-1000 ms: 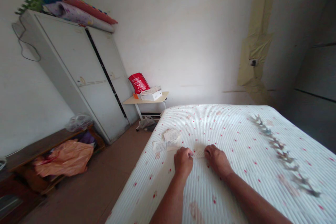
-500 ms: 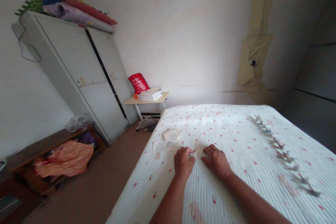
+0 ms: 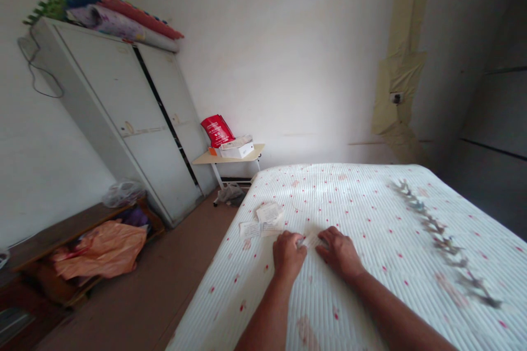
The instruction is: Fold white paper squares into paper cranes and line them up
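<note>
On the bed, a small pale paper slip [image 3: 312, 239] lies between my two hands, low over the white ribbed bedspread [image 3: 329, 307]. My left hand [image 3: 289, 252] is closed at the slip's left edge, thumb and finger together. At the opposite edge my right hand [image 3: 338, 250] pinches it too, with curled fingers. Just beyond my left hand lie several printed paper slips [image 3: 269, 213], partly overlapping. The print on them is too small to read, and my fingers cover part of the held slip.
A row of small figure-like objects [image 3: 442, 241] runs down the bed's right side. Beyond the bed's far left corner, a small table [image 3: 206, 158] bears a red bag [image 3: 217, 130] and a white box [image 3: 239, 149]. A grey cabinet [image 3: 119, 98] and a low wooden unit [image 3: 45, 230] stand left.
</note>
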`<action>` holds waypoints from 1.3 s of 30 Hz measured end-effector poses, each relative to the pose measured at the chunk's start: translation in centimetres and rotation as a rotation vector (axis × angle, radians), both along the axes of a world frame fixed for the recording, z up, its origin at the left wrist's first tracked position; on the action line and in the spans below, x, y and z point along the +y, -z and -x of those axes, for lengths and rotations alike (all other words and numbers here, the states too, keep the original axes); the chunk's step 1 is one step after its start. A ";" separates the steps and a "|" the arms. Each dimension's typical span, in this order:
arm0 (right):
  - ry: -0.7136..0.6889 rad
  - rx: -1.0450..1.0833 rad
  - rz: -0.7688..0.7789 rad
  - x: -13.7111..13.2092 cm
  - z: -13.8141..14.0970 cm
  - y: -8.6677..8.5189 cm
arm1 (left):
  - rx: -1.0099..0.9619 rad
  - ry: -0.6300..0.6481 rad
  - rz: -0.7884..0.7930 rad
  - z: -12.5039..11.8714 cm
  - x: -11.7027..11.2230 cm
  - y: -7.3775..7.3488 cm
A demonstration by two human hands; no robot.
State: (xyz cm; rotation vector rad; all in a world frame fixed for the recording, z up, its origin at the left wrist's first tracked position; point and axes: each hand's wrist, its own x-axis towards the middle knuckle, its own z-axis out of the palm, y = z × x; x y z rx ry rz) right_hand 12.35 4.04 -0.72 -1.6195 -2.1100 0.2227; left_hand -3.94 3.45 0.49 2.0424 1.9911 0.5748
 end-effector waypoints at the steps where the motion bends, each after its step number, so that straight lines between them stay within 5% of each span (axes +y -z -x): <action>1: -0.002 0.004 -0.002 0.0 0.0 0.0 | -0.007 0.002 -0.008 0.0 0.0 0.1; 39: -0.022 -0.015 0.001 -0.2 0.1 -0.2 | -0.164 0.075 -0.175 0.1 0.2 0.9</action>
